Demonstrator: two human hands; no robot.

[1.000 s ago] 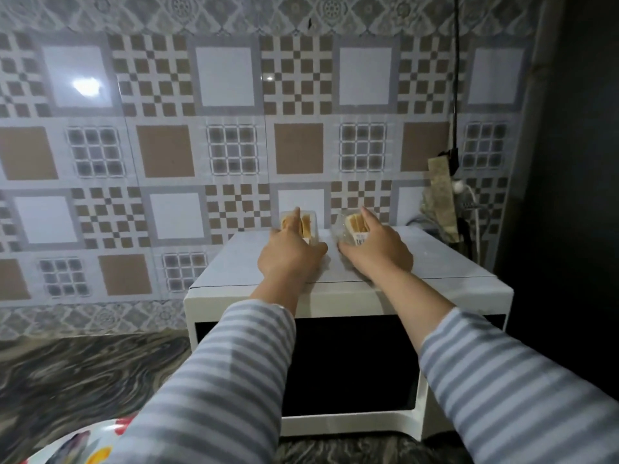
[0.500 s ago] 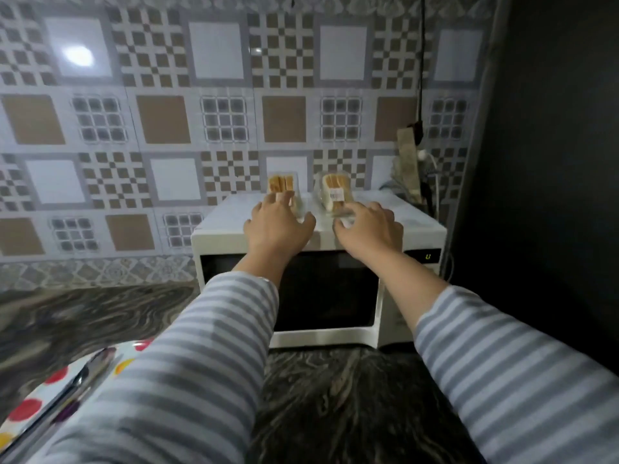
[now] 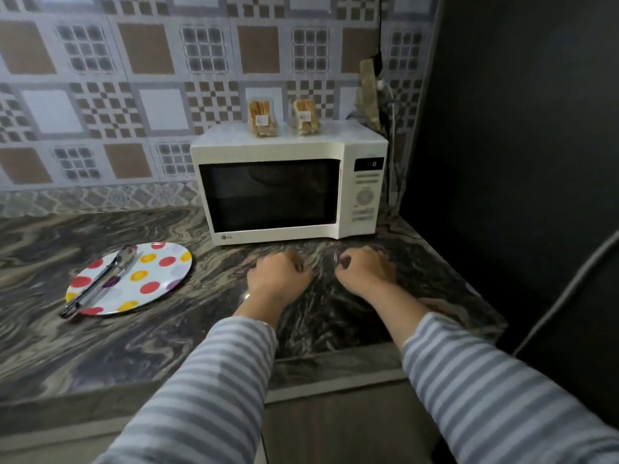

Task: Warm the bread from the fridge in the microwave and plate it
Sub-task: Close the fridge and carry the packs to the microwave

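Counter [image 3: 201, 346] between microwave [image 3: 284, 192] and edge bears left hand [image 3: 278, 276], right hand [image 3: 363, 272], seemingly loose-curled.

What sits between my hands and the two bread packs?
In the head view: a strip of bare counter, then the closed microwave, whose top carries both bread packs.

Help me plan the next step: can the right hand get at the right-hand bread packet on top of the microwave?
Probably yes. The right hand rests empty on the countertop in front of the microwave, and the right-hand bread packet stands exposed on its top with nothing between them.
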